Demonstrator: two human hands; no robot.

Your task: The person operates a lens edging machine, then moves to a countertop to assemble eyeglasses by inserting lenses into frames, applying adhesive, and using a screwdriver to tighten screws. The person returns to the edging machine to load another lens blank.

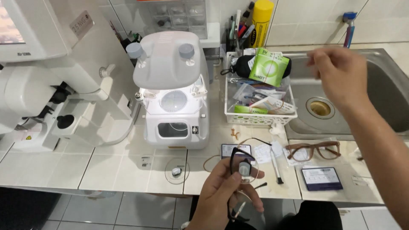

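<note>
Gripping a black-rimmed pair of glasses near the front edge of the tiled worktop, the left hand closes its fingers around the frame, thumb pressed against a small grey block stuck on one lens. A temple of the frame hangs down below the hand, past the worktop's edge.

The right hand is raised over the steel sink at the back right. It is blurred, with the fingers bent loosely together; I cannot tell whether it holds anything.

Just beyond the left hand, a round clear lens with a grey block at its centre lies on the worktop near the front edge. Behind that stands a white lens-edging machine, its lit chamber showing a round lens. A larger white machine fills the back left corner.

A white plastic basket full of small packets sits beside the sink, with a green packet on top. To the right of the held glasses, a brown-framed pair of glasses lies on paper slips near the sink's front rim, and a dark card lies just in front of it. A pen rests between the two pairs of glasses. A yellow can stands at the back wall.
</note>
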